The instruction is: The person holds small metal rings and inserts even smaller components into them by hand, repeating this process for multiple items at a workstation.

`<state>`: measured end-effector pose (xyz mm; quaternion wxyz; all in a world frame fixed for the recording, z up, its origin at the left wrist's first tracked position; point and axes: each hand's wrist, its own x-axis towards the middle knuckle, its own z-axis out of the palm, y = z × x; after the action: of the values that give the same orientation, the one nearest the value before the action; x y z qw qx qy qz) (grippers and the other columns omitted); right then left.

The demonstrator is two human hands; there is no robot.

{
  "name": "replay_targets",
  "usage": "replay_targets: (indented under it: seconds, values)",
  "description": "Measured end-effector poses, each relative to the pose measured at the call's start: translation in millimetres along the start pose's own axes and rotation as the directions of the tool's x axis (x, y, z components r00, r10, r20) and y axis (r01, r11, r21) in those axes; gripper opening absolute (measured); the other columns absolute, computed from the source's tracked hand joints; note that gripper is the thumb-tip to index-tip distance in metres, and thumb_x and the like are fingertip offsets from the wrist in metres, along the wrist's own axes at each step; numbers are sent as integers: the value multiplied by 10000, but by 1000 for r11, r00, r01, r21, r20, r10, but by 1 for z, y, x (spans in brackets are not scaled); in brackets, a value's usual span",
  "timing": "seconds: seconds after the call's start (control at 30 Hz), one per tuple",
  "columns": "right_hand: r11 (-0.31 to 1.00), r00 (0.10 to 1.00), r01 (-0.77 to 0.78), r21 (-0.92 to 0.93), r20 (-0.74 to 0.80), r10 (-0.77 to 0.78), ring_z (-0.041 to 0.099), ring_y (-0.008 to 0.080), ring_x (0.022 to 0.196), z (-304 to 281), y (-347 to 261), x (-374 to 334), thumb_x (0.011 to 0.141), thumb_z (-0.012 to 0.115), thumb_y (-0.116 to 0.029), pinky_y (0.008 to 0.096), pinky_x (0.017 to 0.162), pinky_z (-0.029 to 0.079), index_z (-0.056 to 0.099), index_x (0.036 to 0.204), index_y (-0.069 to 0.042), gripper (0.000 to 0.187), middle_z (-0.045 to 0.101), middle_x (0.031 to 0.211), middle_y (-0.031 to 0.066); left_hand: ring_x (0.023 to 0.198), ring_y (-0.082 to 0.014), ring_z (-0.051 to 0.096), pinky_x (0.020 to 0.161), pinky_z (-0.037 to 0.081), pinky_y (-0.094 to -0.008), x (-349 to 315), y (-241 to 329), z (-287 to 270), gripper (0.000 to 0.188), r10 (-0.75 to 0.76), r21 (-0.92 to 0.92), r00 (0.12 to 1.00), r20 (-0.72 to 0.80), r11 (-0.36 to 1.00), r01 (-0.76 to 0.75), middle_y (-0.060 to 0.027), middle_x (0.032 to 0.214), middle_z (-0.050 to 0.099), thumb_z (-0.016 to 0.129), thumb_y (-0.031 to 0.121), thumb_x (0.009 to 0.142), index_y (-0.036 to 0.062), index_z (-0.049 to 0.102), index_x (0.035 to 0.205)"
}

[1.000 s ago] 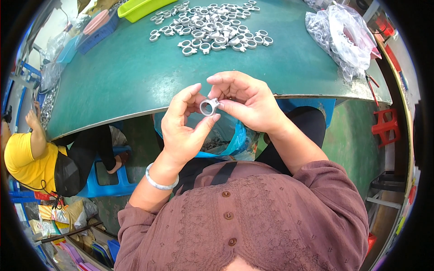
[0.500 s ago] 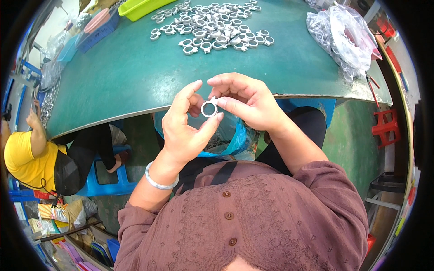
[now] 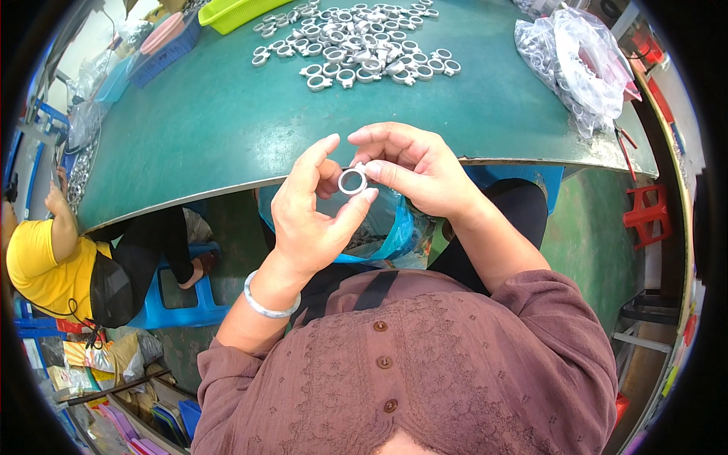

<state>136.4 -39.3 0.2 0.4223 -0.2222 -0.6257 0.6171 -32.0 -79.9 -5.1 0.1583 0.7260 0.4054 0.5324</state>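
Observation:
A small silver-grey metal ring clamp with a lug on its rim is held up between my hands, in front of the table edge. My left hand grips it from the left, thumb below and fingers curled behind. From the right, my right hand pinches the lug between thumb and bent fingers; its index finger reaches out above. Beneath my hands, a blue plastic bag stands open with grey parts inside. On the green table, a heap of similar ring clamps lies beyond my hands.
A clear plastic bag of parts sits on the table's right, with red-handled pliers near the edge. A lime-green tray and a blue basket are at the far left. A person in yellow works at left. A red stool stands right.
The ring clamp has turned slightly and shifted a little to the right between my fingers. Both hands keep nearly the same place and grip.

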Motion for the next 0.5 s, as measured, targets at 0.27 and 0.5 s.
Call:
replay_targets:
  seconds: [0.27, 0.5]
  values:
    - [1000, 1000, 5, 24, 22, -6, 561, 109, 862, -1, 2, 0, 848, 520, -14, 245, 772, 457, 507, 1138, -3, 291, 588, 931, 61, 563, -96, 496, 501, 417, -204, 2, 5, 0, 552, 25, 26, 1000, -8, 999, -25, -37, 666, 527, 740, 70, 643, -18, 495, 1130]
    - [1000, 1000, -2, 21, 25, 2, 560, 110, 868, -3, 1, 0, 851, 511, -8, 248, 782, 455, 505, 1142, 1, 292, 589, 938, 64, 573, -118, 509, 506, 427, -222, 5, 6, 0, 575, 55, 76, 998, -1, 996, -55, -47, 671, 527, 751, 69, 626, -16, 496, 1135]
